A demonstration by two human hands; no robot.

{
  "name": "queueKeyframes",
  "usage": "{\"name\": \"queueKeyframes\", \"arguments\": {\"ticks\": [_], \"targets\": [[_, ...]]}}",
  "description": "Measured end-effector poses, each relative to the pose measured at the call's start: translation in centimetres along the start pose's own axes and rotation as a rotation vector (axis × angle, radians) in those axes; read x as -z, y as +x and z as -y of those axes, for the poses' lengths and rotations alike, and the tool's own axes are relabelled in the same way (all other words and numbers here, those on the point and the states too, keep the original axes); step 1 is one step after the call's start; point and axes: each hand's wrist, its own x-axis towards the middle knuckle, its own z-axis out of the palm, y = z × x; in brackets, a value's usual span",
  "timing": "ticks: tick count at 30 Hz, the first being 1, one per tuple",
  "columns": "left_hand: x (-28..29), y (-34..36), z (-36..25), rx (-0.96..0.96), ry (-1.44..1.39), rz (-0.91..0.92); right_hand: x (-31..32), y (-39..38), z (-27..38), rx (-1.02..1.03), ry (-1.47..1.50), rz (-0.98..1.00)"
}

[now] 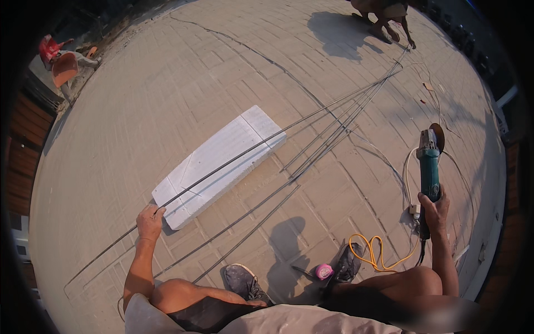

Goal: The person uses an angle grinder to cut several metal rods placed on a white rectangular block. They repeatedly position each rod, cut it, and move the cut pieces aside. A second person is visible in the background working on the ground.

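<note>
The left hand (pixel 149 222) is closed round a rod (pixel 222 166), fingers curled over it just beside the near end of a white block (pixel 217 149). The right hand (pixel 435 210) is wrapped about the lower body of a green grinder (pixel 429 170), which points away from the person, its disc (pixel 438 137) at the far end. The rod lies slantwise across the top of the block, its near end reaching past the left hand and its other end running up to the right. More rods (pixel 293 178) lie on the paving (pixel 122 139) right of the block, drawing together near a crouching co-worker (pixel 384 10), whose hand (pixel 412 44) is down by their far ends. A yellow cord (pixel 374 253) loops beside the right shoe (pixel 349 263), and a pink tape measure (pixel 324 271) sits between that shoe and the left shoe (pixel 242 281). At far left is a person in red (pixel 50 49) by an orange tub (pixel 65 69)
</note>
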Motion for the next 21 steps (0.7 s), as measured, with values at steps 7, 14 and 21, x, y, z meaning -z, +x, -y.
{"name": "queueKeyframes", "arguments": {"ticks": [7,14,21], "targets": [[11.2,-10.7,15.4,0.933,0.674,0.132,5.1,2.1,0.6,0.069,-0.045,0.152],[-3.7,3.4,-5.6,-0.028,0.139,0.042,2.2,4.6,4.5,0.065,0.012,0.220],[-18.7,-3.1,-18.3,-0.371,0.009,0.664,-2.1,1.8,7.9,0.027,0.184,0.407]]}}
